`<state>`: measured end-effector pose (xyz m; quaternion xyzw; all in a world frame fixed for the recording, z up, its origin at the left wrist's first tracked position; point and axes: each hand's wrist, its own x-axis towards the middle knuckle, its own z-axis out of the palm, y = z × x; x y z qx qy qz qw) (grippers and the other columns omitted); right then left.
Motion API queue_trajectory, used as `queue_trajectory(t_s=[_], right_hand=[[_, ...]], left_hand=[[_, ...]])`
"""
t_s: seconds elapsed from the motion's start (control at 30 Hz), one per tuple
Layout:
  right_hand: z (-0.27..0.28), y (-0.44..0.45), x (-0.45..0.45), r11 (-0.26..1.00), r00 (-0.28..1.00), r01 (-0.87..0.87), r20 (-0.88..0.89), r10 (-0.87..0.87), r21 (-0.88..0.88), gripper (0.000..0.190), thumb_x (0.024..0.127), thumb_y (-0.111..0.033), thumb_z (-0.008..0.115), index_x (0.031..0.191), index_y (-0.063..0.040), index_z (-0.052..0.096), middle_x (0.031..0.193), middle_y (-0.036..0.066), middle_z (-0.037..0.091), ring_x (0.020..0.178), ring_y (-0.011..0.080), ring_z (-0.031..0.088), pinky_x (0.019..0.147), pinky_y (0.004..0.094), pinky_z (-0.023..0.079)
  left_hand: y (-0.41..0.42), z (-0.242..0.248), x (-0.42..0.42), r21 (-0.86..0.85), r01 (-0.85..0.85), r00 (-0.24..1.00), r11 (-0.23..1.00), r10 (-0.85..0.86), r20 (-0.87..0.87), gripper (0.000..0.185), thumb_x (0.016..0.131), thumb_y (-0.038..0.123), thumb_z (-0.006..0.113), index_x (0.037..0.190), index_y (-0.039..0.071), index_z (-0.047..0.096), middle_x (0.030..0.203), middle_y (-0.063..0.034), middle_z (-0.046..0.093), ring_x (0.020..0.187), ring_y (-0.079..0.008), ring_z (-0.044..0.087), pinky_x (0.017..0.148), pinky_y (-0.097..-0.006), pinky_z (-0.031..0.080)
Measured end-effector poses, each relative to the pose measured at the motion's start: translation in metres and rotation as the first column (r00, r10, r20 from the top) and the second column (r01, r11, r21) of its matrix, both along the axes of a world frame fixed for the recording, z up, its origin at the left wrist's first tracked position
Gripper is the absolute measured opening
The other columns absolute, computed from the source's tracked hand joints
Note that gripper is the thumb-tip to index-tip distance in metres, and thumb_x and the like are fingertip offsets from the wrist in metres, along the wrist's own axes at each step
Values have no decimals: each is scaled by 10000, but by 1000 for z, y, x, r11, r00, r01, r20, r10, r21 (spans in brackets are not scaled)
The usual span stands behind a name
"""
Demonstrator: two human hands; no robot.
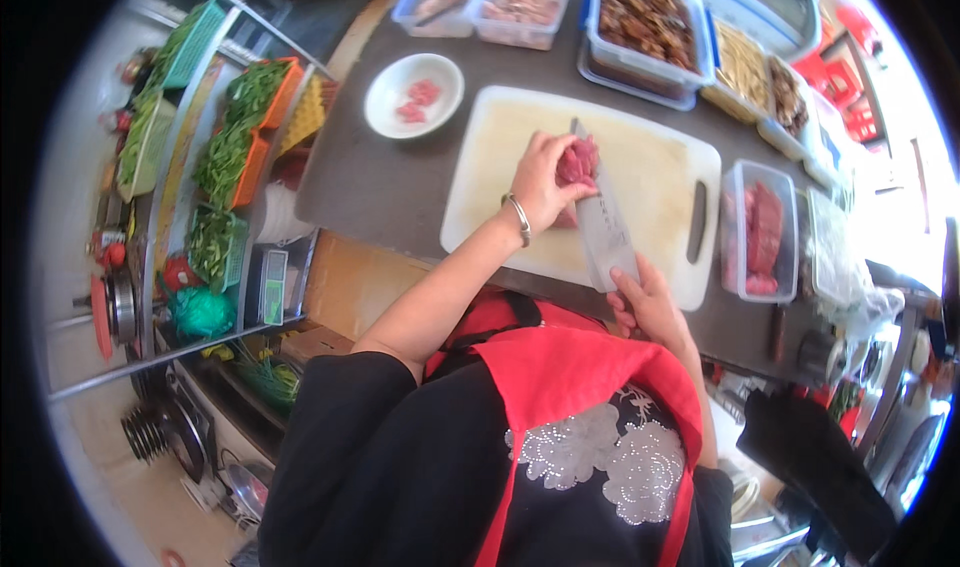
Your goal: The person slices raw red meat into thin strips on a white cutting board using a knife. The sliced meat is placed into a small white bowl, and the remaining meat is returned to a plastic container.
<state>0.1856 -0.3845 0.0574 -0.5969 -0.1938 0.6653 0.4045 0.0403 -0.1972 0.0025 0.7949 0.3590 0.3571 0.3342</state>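
My right hand [640,297] grips a broad kitchen cleaver [609,229] near its handle end, the blade pointing away from me over the white cutting board [675,192]. Against the blade's far part, my left hand [551,173] holds cut red raw meat [579,163] between thumb and fingers. Another piece of raw meat [566,216] lies on the board under my left hand, partly hidden. Beyond the board's far left corner, a white bowl [380,101] contains a few small meat slices [424,92].
A plastic container [790,244] with larger raw meat pieces stands right of the board. Further tubs of food, including a tub of brown pieces [649,56], line the table's far side. At left, a metal rack holds baskets of leafy greens [225,165].
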Motion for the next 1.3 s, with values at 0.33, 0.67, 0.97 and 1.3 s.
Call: queue_trajectory(t_s=[0.33,0.67,0.97,1.3], right_hand=[[42,104,-51,944,930,-278,295,219,178,185,993,-166,526,1057,2,486,666,30,505,479,97,460,421,290,445],[-14,-18,45,982,969,174,192,-157,-73,325,974,-143,583,1270,-49,488,663,4,480,450,70,402,400,251,377],[-47,-55,33,966,965,245,121,-235,-78,278,971,-131,592,1220,-44,506,643,-5,474,430,72,394,385,258,363],[-66,-54,36,966,968,235,119,-223,-105,228,970,-141,598,1159,-49,511,643,-5,479,431,77,389,392,262,366]], left_hand=[[154,21,-132,63,-304,923,950,311,-226,479,731,141,835,1149,30,628,987,-124,635,854,-253,644,811,-357,545],[99,-40,-147,250,-195,834,948,295,-466,191,878,221,710,942,47,664,913,-138,660,832,-335,645,729,-417,514],[32,-41,4,235,349,918,907,-280,-282,219,827,106,655,1035,40,676,1022,-117,660,1007,-328,602,879,-420,521],[56,-53,18,249,254,914,935,-148,-377,119,789,65,643,896,63,694,903,-112,663,851,-288,635,784,-373,527]])
